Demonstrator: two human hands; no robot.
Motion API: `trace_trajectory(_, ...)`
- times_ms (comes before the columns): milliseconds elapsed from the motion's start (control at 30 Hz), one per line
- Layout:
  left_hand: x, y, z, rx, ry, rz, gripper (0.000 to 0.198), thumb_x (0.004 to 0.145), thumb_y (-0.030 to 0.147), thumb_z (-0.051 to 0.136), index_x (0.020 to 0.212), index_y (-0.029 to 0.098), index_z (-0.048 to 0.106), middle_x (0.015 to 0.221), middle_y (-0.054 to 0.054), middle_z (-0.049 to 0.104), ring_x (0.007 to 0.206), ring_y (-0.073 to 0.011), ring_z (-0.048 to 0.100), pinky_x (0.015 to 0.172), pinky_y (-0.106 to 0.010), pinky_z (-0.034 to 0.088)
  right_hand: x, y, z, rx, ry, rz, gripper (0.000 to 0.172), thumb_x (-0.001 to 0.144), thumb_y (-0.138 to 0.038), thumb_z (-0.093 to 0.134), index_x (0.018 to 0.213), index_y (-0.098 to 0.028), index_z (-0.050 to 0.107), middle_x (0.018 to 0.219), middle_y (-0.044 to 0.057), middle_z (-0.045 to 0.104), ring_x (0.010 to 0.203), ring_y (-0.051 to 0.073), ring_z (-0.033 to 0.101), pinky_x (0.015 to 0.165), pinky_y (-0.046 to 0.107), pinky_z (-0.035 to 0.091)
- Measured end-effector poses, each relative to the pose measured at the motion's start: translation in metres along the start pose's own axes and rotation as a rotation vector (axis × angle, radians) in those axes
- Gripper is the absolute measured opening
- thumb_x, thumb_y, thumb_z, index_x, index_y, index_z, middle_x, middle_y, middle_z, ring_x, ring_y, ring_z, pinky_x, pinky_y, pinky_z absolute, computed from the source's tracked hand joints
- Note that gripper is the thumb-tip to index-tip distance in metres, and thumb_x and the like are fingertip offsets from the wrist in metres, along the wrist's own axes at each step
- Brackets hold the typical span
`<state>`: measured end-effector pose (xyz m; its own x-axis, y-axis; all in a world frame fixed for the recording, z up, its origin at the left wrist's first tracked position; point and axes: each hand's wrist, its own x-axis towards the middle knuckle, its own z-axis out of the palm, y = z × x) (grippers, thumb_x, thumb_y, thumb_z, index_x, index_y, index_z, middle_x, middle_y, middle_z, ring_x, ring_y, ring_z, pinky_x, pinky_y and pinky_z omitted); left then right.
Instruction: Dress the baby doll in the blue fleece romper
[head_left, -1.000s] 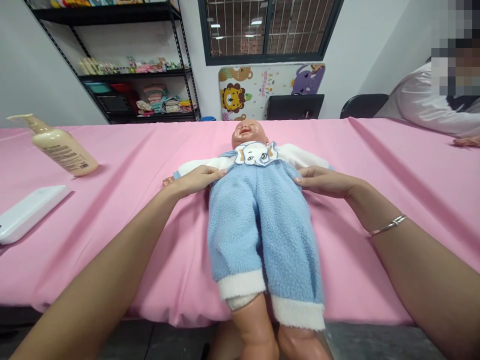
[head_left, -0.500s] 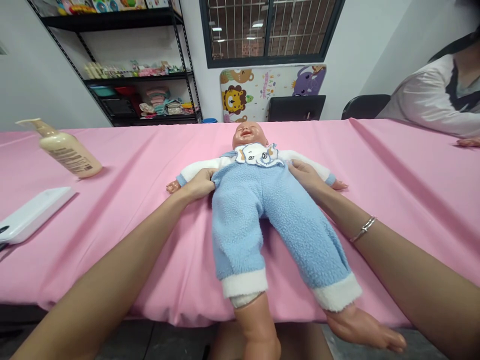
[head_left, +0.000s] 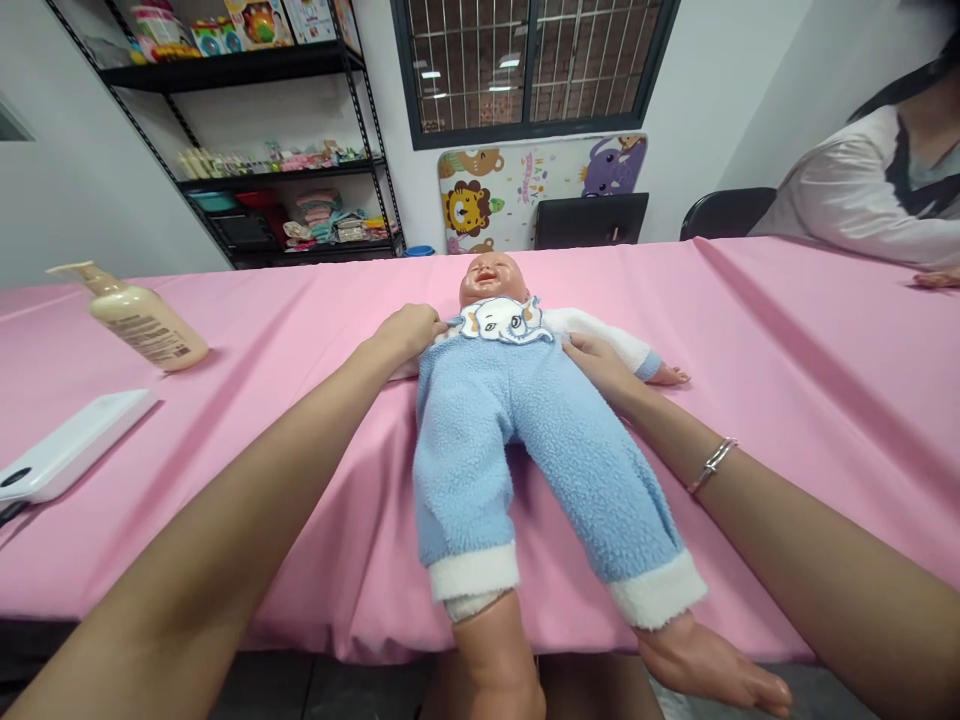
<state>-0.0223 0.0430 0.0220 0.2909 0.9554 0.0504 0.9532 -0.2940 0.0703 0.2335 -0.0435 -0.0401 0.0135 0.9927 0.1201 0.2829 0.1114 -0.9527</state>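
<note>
A baby doll (head_left: 510, 420) lies on its back on a pink-covered table (head_left: 795, 400), its legs apart and its feet past the near edge. It wears a blue fleece romper (head_left: 480, 440) with white cuffs and an elephant bib (head_left: 504, 320). My left hand (head_left: 409, 333) grips the doll's upper body by the bib, hiding that arm. My right hand (head_left: 592, 365) holds the doll's other side, just under its white sleeve (head_left: 600, 335).
A cream pump bottle (head_left: 146, 320) and a flat white object (head_left: 75, 445) lie on the table's left. A person in a pale top (head_left: 847, 190) sits at the far right, one hand (head_left: 937, 278) on the table. Shelves (head_left: 255, 160) stand behind.
The doll's legs have spread apart since the oldest frame. My left hand has moved up toward the bib, and the doll's arm on that side has gone out of sight.
</note>
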Motion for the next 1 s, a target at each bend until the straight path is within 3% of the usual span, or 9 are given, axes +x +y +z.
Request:
trace_trajectory(267,0.031,0.000,0.011,0.024,0.063,-0.130,0.032,0.089,0.037,0.054,0.104,0.013,0.070,0.107,-0.021,0.070,0.098,-0.0329,0.065,0.075,-0.036,0.047,0.003,0.000,0.005,-0.014,0.015,-0.030,0.031,0.099,-0.039,0.057,0.118,-0.015,0.061,0.117,0.009,0.061,0.101,0.020,0.062,0.087,0.038,0.056)
trace_trajectory(367,0.039,-0.005,0.015,-0.185,0.101,-0.216,0.032,0.084,0.045,0.059,0.076,0.016,0.069,0.083,-0.014,0.068,0.087,-0.0304,0.063,0.072,-0.034,0.044,0.002,-0.001,0.004,-0.022,0.012,-0.022,0.031,0.099,-0.038,0.057,0.119,-0.015,0.061,0.119,0.010,0.060,0.101,0.020,0.062,0.088,0.039,0.056)
trace_trajectory(433,0.040,-0.007,0.018,-0.374,0.085,-0.193,0.040,0.085,0.042,0.058,0.053,0.018,0.056,0.061,-0.007,0.057,0.073,-0.0242,0.058,0.067,-0.032,0.039,0.002,-0.001,0.004,-0.026,0.003,-0.016,0.031,0.099,-0.038,0.057,0.119,-0.016,0.061,0.119,0.010,0.060,0.101,0.020,0.062,0.088,0.038,0.056)
trace_trajectory(500,0.038,-0.008,0.020,-0.486,0.044,-0.123,0.044,0.085,0.037,0.055,0.046,0.018,0.050,0.055,-0.003,0.049,0.064,-0.0183,0.051,0.062,-0.029,0.035,0.002,-0.001,0.003,-0.024,-0.001,-0.008,0.030,0.099,-0.038,0.057,0.119,-0.016,0.061,0.119,0.009,0.060,0.100,0.020,0.062,0.087,0.038,0.056)
trace_trajectory(633,0.028,-0.014,0.018,-0.713,0.000,-0.061,0.008,0.073,0.024,0.061,0.074,0.017,0.064,0.078,-0.004,0.063,0.071,-0.0172,0.055,0.064,-0.027,0.040,0.005,-0.001,0.005,-0.007,0.009,0.007,0.031,0.098,-0.038,0.058,0.119,-0.015,0.060,0.117,0.009,0.061,0.099,0.019,0.062,0.085,0.037,0.056)
trace_trajectory(667,0.026,-0.016,0.017,-0.781,-0.017,-0.070,0.011,0.069,0.021,0.062,0.080,0.018,0.064,0.081,-0.004,0.064,0.072,-0.0178,0.056,0.063,-0.027,0.041,0.006,-0.001,0.005,-0.003,0.012,0.008,0.031,0.098,-0.038,0.058,0.119,-0.014,0.060,0.117,0.009,0.061,0.099,0.020,0.062,0.085,0.038,0.056)
trace_trajectory(800,0.019,-0.023,0.015,-0.969,-0.166,-0.145,0.008,0.064,0.021,0.059,0.070,0.020,0.053,0.064,-0.002,0.052,0.057,-0.0170,0.050,0.053,-0.031,0.037,0.006,0.000,0.005,0.004,0.008,-0.001,0.033,0.098,-0.039,0.058,0.119,-0.013,0.060,0.116,0.009,0.061,0.101,0.021,0.062,0.086,0.039,0.056)
trace_trajectory(900,0.017,-0.020,0.016,-1.068,-0.287,-0.106,0.013,0.068,0.027,0.060,0.064,0.019,0.050,0.059,-0.002,0.049,0.052,-0.0161,0.047,0.052,-0.032,0.038,0.005,0.001,0.005,-0.006,0.001,-0.017,0.033,0.099,-0.038,0.055,0.120,-0.013,0.060,0.117,0.009,0.060,0.101,0.021,0.062,0.087,0.039,0.056)
trace_trajectory(1000,0.022,-0.011,0.016,-1.060,-0.238,0.033,0.006,0.069,0.022,0.056,0.070,0.018,0.060,0.070,-0.005,0.062,0.064,-0.0179,0.058,0.063,-0.032,0.047,0.006,0.002,0.005,-0.031,0.012,-0.043,0.030,0.100,-0.038,0.055,0.118,-0.016,0.061,0.117,0.009,0.061,0.099,0.019,0.062,0.086,0.037,0.056)
